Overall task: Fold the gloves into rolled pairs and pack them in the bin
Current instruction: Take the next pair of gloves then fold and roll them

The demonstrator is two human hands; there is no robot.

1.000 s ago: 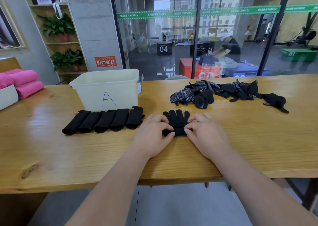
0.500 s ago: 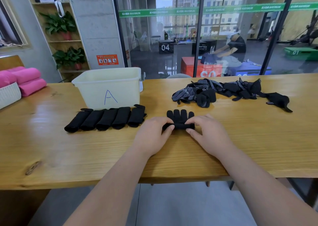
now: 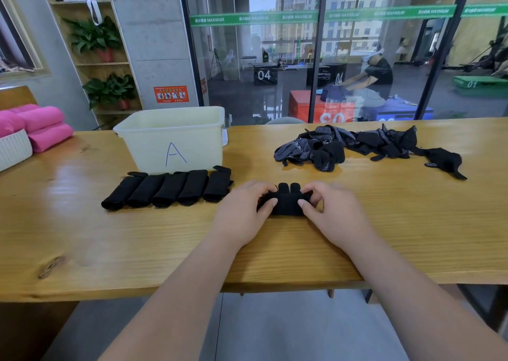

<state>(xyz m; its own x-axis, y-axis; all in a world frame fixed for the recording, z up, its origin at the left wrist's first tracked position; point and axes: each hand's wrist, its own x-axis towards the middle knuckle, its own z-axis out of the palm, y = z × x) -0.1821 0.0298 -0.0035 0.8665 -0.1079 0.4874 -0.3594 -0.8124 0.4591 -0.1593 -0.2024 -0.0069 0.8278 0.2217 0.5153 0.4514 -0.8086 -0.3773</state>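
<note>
A black glove pair lies partly rolled on the wooden table, only two fingertips still sticking out at its far side. My left hand grips the roll's left end and my right hand grips its right end, thumbs on the near face. Several finished black rolls lie in a row to the left. Behind them stands the cream bin marked "A". A heap of loose black and patterned gloves lies at the back right.
Pink rolled towels and a white basket sit at the far left of the table. A glass wall runs behind the table. The table's front edge is just below my wrists.
The roll has grown away from me: several glove fingers showed a second ago, now only two tips stick out. Both hands moved forward with it.
</note>
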